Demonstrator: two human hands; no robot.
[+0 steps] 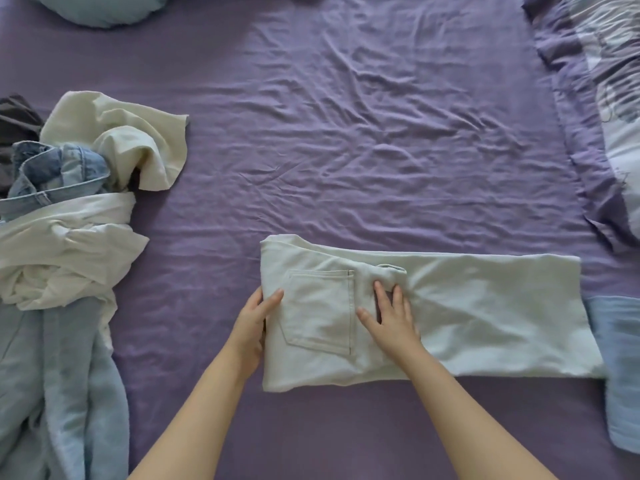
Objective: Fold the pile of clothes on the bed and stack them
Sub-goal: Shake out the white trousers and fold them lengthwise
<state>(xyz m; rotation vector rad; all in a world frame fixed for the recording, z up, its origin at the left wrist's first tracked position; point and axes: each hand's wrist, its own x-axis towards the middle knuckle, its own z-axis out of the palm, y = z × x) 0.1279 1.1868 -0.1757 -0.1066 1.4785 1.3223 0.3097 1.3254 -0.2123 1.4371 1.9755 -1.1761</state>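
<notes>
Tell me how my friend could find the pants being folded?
Start at the purple bed and look at its near edge, between the messy pile and a folded blue cloth. The pale pants lie flat there with both hands on them, left hand and right hand. Only they show a square back pocket.

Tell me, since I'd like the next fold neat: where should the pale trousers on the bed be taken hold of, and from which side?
Probably at the leg hems, the free end of the pale trousers lying toward the right, coming in from that side. The legs lie flat and long there, while the left hand grips the waist end and the right hand presses flat beside the back pocket.
</notes>
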